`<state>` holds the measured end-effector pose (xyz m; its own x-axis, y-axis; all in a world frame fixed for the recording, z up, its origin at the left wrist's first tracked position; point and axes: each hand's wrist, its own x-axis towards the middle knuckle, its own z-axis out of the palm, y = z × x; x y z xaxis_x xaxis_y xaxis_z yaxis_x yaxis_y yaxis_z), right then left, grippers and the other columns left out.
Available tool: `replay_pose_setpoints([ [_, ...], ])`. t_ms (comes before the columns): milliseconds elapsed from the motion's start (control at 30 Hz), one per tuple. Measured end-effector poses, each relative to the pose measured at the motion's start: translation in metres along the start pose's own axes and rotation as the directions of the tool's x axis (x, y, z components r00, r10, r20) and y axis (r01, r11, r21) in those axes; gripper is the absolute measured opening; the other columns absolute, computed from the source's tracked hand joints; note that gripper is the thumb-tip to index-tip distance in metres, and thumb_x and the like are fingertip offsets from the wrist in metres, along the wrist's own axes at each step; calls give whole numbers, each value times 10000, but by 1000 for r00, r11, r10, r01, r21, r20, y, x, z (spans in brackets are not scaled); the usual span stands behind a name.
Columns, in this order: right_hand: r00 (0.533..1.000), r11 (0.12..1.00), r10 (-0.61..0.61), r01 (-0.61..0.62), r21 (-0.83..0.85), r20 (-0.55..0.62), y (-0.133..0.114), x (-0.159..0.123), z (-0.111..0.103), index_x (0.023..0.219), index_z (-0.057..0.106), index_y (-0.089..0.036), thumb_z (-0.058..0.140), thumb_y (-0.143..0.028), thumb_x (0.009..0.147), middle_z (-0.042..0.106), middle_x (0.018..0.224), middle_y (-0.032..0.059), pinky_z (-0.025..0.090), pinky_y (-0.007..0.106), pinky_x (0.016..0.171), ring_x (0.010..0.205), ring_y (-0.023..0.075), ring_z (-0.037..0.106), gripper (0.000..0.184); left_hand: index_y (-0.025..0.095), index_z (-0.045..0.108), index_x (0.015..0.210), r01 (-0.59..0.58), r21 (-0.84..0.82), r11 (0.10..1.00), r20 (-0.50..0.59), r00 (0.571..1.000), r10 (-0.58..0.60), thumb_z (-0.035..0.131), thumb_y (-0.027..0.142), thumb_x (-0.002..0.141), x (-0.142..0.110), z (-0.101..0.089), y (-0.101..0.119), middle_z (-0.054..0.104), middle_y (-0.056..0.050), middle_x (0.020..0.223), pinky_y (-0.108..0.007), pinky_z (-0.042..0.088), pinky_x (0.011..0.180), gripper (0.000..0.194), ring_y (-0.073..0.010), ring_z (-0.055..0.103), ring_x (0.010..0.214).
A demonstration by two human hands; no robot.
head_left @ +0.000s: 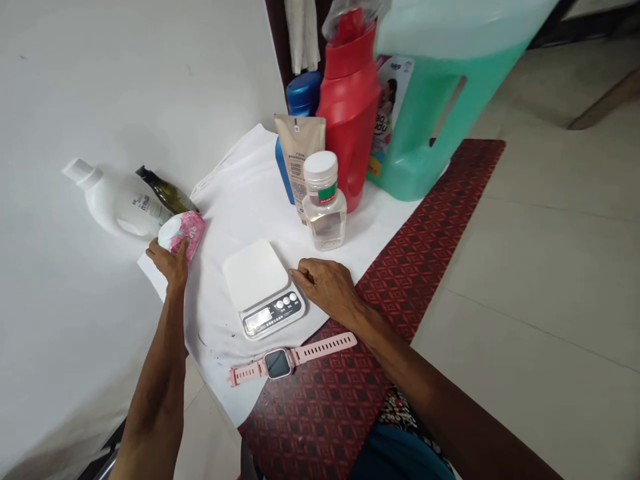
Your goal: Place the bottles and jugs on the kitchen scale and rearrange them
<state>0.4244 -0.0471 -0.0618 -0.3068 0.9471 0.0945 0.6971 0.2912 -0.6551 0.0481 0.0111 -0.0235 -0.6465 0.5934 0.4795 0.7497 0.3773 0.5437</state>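
- Jug of green liquid (pixel 420 153): I see it behind the red bottle (pixel 347 113), perhaps parked clear of the hands.
- White scale (pixel 257 273): flat on cloth (pixel 215 293), likely for steadiness (display unreadable from here).
- Right hand (pixel 327 283): beside the scale, fingers curled in, nothing visibly held.
- Left hand (pixel 173 263): thumb and fingers part-spread, gripping the pink packet (pixel 193 230) near the white bottle (pixel 127 207), probably for control.

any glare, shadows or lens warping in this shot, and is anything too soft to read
Head view: faint, soft-edged shadows on the wall near the white bottle; head view: a pale, washed-out display on the scale, probably glare; head view: wide-angle stretch seems to make the green jug lean outward; head view: the scale's tiny print is too soft to read.
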Motion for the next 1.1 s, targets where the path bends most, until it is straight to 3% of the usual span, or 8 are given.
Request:
replay_pose_setpoints([
  [233, 998, 999, 10, -8, -31, 55, -4, -2, -6, 888, 749, -213, 586, -306, 1111, 815, 922, 54, 334, 319, 741, 836, 190, 692, 292, 110, 431, 1437, 88, 100, 991, 14, 996, -90, 897, 278, 851, 16, 13, 23, 465, -278, 1532, -602, 394, 1262, 767, -442, 509, 1493],
  [400, 998, 999, 1, 2, -43, 68, -7, -2, -10, 951, 777, -213, 556, -287, 1123, 836, 982, 70, 352, 321, 742, 896, 202, 731, 290, 120, 421, 1408, 171, 180, 969, -19, 985, -171, 953, 375, 767, 8, 2, 49, 402, -315, 1571, -629, 337, 1268, 871, -489, 431, 1526],
  [533, 996, 998, -7, 12, -57, 83, -8, -3, -13, 1004, 793, -208, 534, -287, 1131, 849, 1046, 84, 373, 330, 745, 949, 217, 761, 299, 142, 378, 1541, -89, 48, 995, -112, 989, 94, 982, 447, 730, -31, -10, 89, 362, -291, 1658, -640, 302, 1285, 1056, -466, 384, 1554],
  [600, 996, 998, -12, 17, -60, 85, -8, -3, -13, 1031, 798, -205, 525, -297, 1139, 852, 1074, 91, 395, 330, 759, 978, 224, 771, 308, 170, 443, 1526, -357, -121, 926, -31, 934, 356, 953, 495, 778, -64, -11, 118, 480, -233, 1593, -601, 342, 1282, 961, -411, 452, 1529],
  [667, 996, 998, -7, 12, -58, 86, -8, -3, -13, 1058, 804, -205, 524, -309, 1142, 854, 1107, 99, 419, 326, 778, 1007, 232, 778, 310, 204, 549, 1431, -493, -352, 796, 127, 817, 562, 936, 551, 802, -100, -7, 152, 618, -177, 1469, -560, 404, 1250, 816, -364, 581, 1422],
  [733, 996, 998, -2, 7, -55, 94, -8, -2, -13, 1091, 807, -199, 533, -318, 1140, 855, 1139, 109, 439, 325, 799, 1036, 242, 786, 302, 227, 591, 1396, -463, -507, 727, 277, 711, 646, 927, 583, 812, -131, 0, 184, 696, -148, 1385, -540, 472, 1179, 761, -339, 661, 1324],
  [800, 995, 999, -1, 6, -51, 104, -8, -2, -14, 1114, 806, -188, 536, -312, 1138, 857, 1151, 116, 448, 325, 815, 1052, 248, 793, 298, 220, 621, 1312, -414, -564, 715, 356, 659, 663, 960, 608, 757, -153, 9, 208, 730, -141, 1319, -519, 524, 1100, 758, -333, 694, 1249],
  [1100, 994, 999, -29, 32, -34, 101, -9, -4, -19, 1126, 800, -179, 514, -301, 1149, 856, 1165, 121, 465, 315, 841, 1077, 246, 798, 312, 216, 638, 1024, -274, -550, 789, 368, 768, 524, 971, 577, 703, -172, 23, 226, 776, -69, 1010, -363, 562, 749, 587, -219, 706, 816],
])
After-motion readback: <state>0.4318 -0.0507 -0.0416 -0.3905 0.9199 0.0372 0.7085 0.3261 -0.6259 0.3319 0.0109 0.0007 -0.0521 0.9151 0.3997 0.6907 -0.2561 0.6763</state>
